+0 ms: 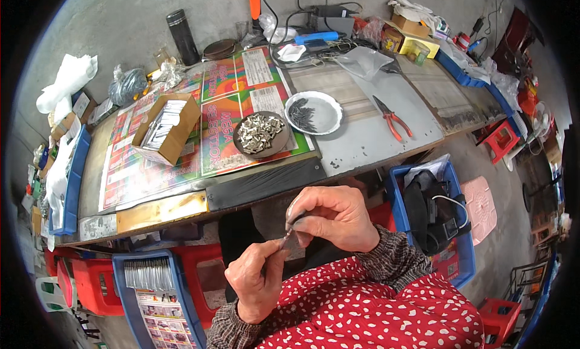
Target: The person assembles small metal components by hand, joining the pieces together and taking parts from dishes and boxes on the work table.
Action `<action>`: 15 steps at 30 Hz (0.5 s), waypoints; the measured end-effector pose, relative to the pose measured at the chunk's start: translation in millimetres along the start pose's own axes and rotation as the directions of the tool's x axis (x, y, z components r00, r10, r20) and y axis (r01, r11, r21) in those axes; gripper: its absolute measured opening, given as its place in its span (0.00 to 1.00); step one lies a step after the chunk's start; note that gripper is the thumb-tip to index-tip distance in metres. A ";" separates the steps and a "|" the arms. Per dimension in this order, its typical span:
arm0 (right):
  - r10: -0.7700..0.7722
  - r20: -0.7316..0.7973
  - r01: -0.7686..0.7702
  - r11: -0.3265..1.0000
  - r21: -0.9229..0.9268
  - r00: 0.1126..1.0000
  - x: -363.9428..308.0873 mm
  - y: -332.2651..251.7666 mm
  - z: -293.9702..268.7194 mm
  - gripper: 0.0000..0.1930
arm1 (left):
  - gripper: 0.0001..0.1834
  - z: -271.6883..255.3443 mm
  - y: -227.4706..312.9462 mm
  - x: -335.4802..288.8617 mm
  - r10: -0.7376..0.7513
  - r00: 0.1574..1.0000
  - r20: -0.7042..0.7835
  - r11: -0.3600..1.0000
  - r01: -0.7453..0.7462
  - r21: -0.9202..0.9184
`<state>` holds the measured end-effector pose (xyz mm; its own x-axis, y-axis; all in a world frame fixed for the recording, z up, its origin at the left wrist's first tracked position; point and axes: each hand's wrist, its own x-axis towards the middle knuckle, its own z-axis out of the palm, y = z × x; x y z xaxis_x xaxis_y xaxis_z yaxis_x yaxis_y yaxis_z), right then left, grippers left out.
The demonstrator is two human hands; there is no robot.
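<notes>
Above my lap, in front of the table edge, my two hands meet with their fingertips almost together. My left hand (257, 281) pinches a small, thin metallic piece (284, 239) that points up toward the other hand. Between the thumb and forefinger of my right hand (338, 219) is a small dark piece (296, 218), at the tip of the metallic one. Both are too small to name. On the table beyond, a brown dish (281, 148) holds many short silver metal parts (260, 133). Beside it, a white bowl (331, 122) contains thin dark pins (302, 113).
Red-handled pliers (396, 124) lie right of the bowl. A cardboard box (187, 112) of slim silvery packets stands left. Below the table are a blue crate (179, 282) of long thin pieces and another blue bin (464, 268) with a black bag. Red stools (96, 282) stand nearby.
</notes>
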<state>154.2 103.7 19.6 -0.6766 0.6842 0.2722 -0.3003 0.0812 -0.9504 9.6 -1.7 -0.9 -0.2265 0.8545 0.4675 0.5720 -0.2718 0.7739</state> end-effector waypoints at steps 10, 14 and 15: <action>-0.061 0.036 0.065 0.990 -0.123 0.998 10.6 9.4 -6.9 0.04 | 0.07 8.3 -11.5 7.7 0.044 0.998 -0.054 0.999 -0.043 0.022; -0.002 0.037 0.007 0.991 -0.132 0.999 20.0 15.5 -16.0 0.05 | 0.06 6.8 -17.7 11.2 -0.019 0.999 -0.033 1.000 0.019 0.007; 0.015 0.016 -0.012 0.985 -0.174 1.000 25.5 16.8 -20.2 0.05 | 0.05 6.1 -20.2 11.2 -0.038 0.999 -0.011 0.999 0.038 -0.009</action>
<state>145.5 137.2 7.6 -0.6917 0.6737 0.2600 -0.1701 0.1980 -0.9653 0.3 16.0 -13.9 -0.2566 0.8595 0.4420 0.5555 -0.2431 0.7952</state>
